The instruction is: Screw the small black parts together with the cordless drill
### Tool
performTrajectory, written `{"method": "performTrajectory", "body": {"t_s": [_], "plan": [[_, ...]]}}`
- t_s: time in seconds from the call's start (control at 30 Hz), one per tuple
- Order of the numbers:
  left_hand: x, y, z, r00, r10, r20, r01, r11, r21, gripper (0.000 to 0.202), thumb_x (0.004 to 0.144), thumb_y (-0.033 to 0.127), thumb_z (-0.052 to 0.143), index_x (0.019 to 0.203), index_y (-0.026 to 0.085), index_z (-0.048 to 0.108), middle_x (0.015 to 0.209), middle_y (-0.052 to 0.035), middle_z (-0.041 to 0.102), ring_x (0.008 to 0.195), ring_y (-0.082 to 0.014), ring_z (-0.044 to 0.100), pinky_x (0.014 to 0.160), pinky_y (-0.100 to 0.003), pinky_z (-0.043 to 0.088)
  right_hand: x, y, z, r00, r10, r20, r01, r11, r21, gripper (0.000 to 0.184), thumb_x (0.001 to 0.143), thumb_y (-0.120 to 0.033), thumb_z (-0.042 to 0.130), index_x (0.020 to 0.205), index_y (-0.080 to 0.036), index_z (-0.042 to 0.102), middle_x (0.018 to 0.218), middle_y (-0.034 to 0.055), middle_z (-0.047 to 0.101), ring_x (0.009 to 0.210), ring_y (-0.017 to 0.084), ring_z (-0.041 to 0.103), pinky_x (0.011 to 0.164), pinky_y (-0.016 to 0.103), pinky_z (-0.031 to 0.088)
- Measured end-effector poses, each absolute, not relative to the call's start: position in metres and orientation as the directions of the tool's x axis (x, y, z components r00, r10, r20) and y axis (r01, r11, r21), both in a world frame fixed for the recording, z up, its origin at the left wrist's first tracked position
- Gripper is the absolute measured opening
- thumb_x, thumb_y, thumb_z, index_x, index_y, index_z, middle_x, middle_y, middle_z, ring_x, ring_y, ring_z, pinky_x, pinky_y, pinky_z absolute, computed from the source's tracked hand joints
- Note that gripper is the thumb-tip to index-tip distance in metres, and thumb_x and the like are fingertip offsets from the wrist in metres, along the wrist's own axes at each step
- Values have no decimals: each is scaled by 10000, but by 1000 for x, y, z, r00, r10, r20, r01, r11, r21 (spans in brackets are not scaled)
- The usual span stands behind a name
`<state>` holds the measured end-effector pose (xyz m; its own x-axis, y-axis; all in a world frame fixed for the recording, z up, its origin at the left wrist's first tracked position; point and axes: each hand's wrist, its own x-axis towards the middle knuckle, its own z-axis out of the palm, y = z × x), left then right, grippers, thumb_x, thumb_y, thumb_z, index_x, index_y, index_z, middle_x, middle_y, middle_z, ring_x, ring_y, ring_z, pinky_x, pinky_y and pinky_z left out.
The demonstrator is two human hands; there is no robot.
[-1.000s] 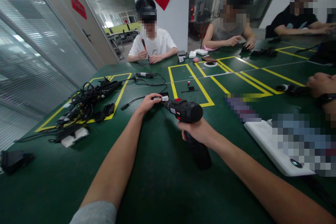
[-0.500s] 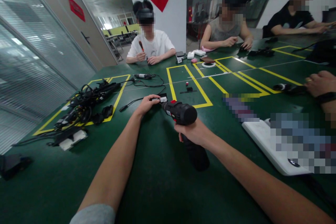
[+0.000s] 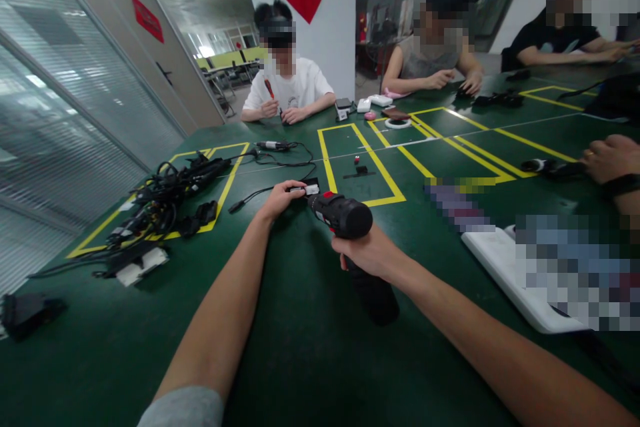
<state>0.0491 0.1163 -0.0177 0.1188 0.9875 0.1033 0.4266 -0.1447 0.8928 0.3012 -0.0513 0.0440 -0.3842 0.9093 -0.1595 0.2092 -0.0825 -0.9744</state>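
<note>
My right hand [image 3: 365, 250] is wrapped round the grip of a black cordless drill [image 3: 345, 215] with red details. Its chuck points away from me, toward a small black power adapter [image 3: 313, 182] with a white label. My left hand [image 3: 283, 199] steadies that adapter on the green table, thumb and fingers closed on its near left side. The drill's tip meets or almost meets the adapter; the exact contact point is too small to make out. A thin black cable [image 3: 250, 196] lies just left of my left hand.
A heap of black cables and adapters [image 3: 185, 183] lies left, in a yellow-taped area [image 3: 227, 193]. Small black parts [image 3: 361, 171] lie inside the middle taped rectangle. A white device [image 3: 505, 280] is at right. Co-workers sit across; another person's hand [image 3: 613, 157] rests at far right.
The drill's rear has shifted very slightly left, with its tip still at the adapter. My left hand stays in place on the adapter.
</note>
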Motion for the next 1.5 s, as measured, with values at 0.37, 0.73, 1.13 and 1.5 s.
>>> {"method": "performTrajectory", "body": {"t_s": [0.37, 0.73, 1.13, 1.5], "plan": [[49, 117, -18, 124, 987, 100, 417, -143, 897, 414, 663, 371, 741, 1025, 171, 744, 998, -69, 733, 919, -234, 634, 935, -386, 455, 302, -52, 48, -393, 904, -168, 215, -87, -973, 66, 709, -154, 587, 700, -196, 537, 496, 23, 589, 485, 186, 613, 483, 274, 436], [49, 117, -18, 120, 989, 92, 430, -136, 892, 408, 671, 370, 731, 1034, 183, 746, 968, -61, 733, 903, -236, 636, 928, -392, 461, 302, -53, 48, -374, 910, -176, 218, -98, -971, 55, 714, -158, 584, 749, -191, 557, 508, 14, 595, 487, 184, 615, 479, 268, 436], [49, 118, -19, 122, 987, 101, 422, -143, 895, 410, 662, 384, 727, 1019, 183, 747, 980, -61, 733, 911, -236, 635, 920, -387, 465, 301, -52, 48, -384, 907, -176, 205, -102, -973, 47, 722, -144, 579, 699, -183, 566, 486, 13, 583, 465, 170, 598, 474, 258, 422], [49, 114, -18, 129, 983, 132, 481, -178, 858, 405, 705, 407, 710, 1047, 191, 734, 1026, -60, 719, 947, -243, 624, 946, -379, 446, 303, -54, 52, -391, 902, -181, 227, -96, -969, 33, 736, -149, 587, 720, -176, 577, 510, 27, 604, 484, 180, 609, 502, 283, 446]]}}
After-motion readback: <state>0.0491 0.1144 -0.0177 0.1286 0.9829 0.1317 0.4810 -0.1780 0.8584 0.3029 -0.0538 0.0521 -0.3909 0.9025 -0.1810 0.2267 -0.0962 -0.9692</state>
